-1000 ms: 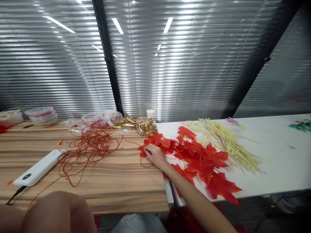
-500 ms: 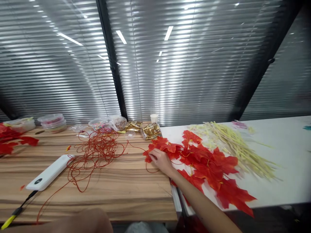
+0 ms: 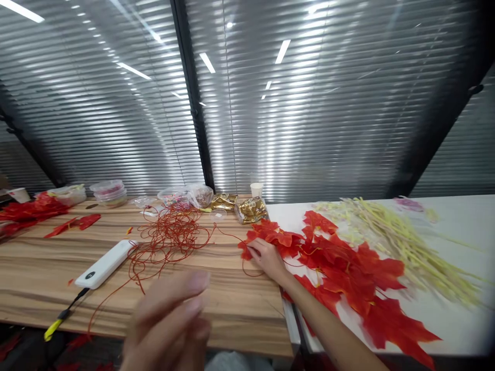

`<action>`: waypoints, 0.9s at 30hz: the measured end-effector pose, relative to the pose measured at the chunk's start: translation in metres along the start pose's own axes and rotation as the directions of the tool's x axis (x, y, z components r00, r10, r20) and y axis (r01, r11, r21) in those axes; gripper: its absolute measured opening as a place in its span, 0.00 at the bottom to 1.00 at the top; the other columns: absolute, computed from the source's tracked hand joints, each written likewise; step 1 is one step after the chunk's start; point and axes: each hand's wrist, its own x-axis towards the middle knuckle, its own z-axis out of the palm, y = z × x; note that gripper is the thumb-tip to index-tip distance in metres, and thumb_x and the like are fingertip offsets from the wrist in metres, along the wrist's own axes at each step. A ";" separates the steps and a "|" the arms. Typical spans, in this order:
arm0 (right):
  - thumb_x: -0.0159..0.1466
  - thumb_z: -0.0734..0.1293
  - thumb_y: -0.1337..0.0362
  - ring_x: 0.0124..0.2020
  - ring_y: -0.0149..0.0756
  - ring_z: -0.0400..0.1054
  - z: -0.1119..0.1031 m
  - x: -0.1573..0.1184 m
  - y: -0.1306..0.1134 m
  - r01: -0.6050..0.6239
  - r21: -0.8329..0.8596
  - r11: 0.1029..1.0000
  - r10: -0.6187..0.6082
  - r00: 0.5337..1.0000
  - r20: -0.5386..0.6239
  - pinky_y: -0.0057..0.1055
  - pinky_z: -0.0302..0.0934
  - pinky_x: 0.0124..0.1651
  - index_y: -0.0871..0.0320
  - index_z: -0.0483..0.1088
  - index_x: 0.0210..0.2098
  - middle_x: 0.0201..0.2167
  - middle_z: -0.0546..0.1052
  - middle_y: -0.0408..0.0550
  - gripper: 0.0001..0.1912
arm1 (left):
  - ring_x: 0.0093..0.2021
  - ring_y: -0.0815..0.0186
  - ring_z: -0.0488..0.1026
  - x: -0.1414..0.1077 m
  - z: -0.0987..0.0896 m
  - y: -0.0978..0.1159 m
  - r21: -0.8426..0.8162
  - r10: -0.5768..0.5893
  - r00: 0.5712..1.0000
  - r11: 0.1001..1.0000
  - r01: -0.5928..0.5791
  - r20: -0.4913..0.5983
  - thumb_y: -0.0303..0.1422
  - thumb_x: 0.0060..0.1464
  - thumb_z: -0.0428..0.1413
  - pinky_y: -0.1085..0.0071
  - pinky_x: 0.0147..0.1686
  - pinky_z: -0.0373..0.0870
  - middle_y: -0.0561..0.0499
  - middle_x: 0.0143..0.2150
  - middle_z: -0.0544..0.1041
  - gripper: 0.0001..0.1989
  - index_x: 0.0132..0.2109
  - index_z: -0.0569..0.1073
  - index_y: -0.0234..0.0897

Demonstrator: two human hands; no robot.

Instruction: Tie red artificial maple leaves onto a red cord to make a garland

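Note:
My right hand (image 3: 267, 259) reaches in from the right, its fingertips pinched at the left end of a cluster of red artificial maple leaves (image 3: 344, 257). A red cord (image 3: 228, 234) runs to those fingers from a loose tangle of red cord (image 3: 172, 232) on the wooden table, and a small loop of it hangs below them. In the near foreground my left hand (image 3: 170, 319) is raised over the table edge, slightly blurred. Its fingers are bent and a little apart, with nothing visible between them.
A white power bank (image 3: 106, 264) with a cable lies left on the wooden tabletop (image 3: 232, 304). Yellow stems (image 3: 410, 252) lie on the white table (image 3: 456, 226). Gold packets (image 3: 251, 210), a paper cup (image 3: 256, 189) and plastic tubs (image 3: 110, 193) line the back. More red leaves (image 3: 34, 208) lie far left.
My left hand has risen from the lower edge into the foreground, fingers now showing. The view has turned left, showing more leaves and a cup there. My right hand stays at the same leaf.

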 end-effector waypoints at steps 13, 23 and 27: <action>0.60 0.59 0.70 0.32 0.33 0.67 0.002 0.000 0.001 -0.049 -0.031 0.998 0.047 0.997 -0.055 0.27 0.60 0.36 0.58 0.70 0.33 0.31 0.73 0.47 0.09 | 0.57 0.56 0.59 -0.029 0.086 -0.142 0.281 -0.113 0.931 0.960 0.012 0.346 0.31 0.54 0.47 0.56 0.54 0.58 0.41 0.57 0.63 0.21 0.55 0.63 0.37; 0.60 0.58 0.65 0.28 0.34 0.65 -0.011 0.004 0.016 -0.204 0.088 0.975 0.221 0.862 -0.456 0.30 0.61 0.33 0.60 0.69 0.31 0.26 0.71 0.48 0.09 | 0.52 0.59 0.65 -0.069 0.078 -0.235 0.379 -0.419 0.791 0.889 0.257 0.446 0.34 0.56 0.41 0.61 0.53 0.59 0.42 0.53 0.69 0.21 0.54 0.64 0.32; 0.59 0.60 0.64 0.27 0.34 0.67 -0.020 0.006 0.029 -0.260 0.165 0.951 0.308 0.775 -0.552 0.31 0.63 0.33 0.60 0.70 0.30 0.26 0.73 0.49 0.09 | 0.52 0.60 0.66 -0.068 0.073 -0.237 0.378 -0.421 0.787 0.889 0.259 0.450 0.33 0.55 0.41 0.62 0.52 0.60 0.43 0.52 0.70 0.21 0.54 0.65 0.32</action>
